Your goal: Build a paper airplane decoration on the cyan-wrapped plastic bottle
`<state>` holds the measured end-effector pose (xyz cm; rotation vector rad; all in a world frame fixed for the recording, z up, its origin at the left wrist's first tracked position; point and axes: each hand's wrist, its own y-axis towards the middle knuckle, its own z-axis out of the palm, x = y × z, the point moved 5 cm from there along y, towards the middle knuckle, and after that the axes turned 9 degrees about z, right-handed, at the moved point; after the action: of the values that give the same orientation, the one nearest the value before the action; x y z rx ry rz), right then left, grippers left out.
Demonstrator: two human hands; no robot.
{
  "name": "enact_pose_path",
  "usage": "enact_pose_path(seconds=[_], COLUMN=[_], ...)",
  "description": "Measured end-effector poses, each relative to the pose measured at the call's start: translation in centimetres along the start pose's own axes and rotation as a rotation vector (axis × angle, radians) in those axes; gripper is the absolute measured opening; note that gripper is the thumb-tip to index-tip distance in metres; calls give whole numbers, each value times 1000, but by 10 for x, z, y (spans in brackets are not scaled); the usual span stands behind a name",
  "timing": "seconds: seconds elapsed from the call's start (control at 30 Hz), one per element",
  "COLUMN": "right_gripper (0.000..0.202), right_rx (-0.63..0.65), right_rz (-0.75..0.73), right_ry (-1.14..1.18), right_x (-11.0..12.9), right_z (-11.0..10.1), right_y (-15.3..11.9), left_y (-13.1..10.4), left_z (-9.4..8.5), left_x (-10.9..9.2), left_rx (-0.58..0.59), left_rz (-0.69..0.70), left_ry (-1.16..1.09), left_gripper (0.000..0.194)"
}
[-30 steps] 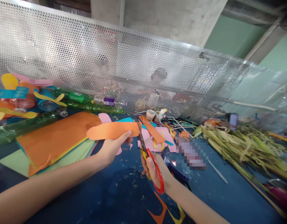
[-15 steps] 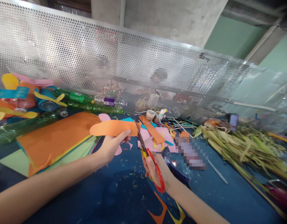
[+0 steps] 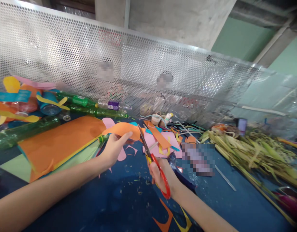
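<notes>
Between thumb and fingers, my left hand point(image 3: 116, 146) pinches an orange paper cutout point(image 3: 123, 129), which bends and tilts over the table. My right hand point(image 3: 162, 172) grips scissors point(image 3: 160, 174) with red and yellow handles, fingers wrapped round the loops. The blades point up and away, at the right end of the orange paper. Pink paper pieces point(image 3: 121, 154) lie behind my left hand. Beyond the scissors is a pile of pink sheets and orange strips point(image 3: 160, 137). Orange and yellow offcuts point(image 3: 165, 216) rest on the blue table point(image 3: 109, 206) near me.
At left lie stacked coloured sheets point(image 3: 63, 141), plastic bottles point(image 3: 25, 132) and bottle planes with paper wings point(image 3: 18, 96). Dry corn husks point(image 3: 247, 151) cover the right side. A perforated metal panel point(image 3: 138, 54) closes the back, with small cups point(image 3: 156, 119) before it.
My left hand has turned the orange paper, so its flat face now tilts and curves, and its left end has shifted right. A green bottle cap shows beside that hand. The scissors stay nearly still.
</notes>
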<state>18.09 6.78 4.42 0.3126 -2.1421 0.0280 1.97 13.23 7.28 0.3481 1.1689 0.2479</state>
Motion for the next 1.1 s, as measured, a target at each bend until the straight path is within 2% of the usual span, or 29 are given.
enact_pose_path(seconds=[0.33,0.57,0.67,0.77,1.1], right_gripper=[47,50,55,56,55], right_rx=[-6,45,81,80,71], right_rz=[-37,3,-40,-86,-74], right_ry=[-39,-49,-84,-108,-58], right_x=[-1,-2,2,5,-1], right_z=[-2,-3,-4,-6,-6], right_y=[3,3,2,2,4], left_y=[3,9,11,10,9], left_z=[-1,-5,-6,-5,-1], left_x=[-1,-1,0,0,2], left_rx=[-64,-28,-6,31,83], left_rz=[-7,33,52,59,25], left_ry=[-47,0,76,129,137], left_gripper=[31,30,31,28,20])
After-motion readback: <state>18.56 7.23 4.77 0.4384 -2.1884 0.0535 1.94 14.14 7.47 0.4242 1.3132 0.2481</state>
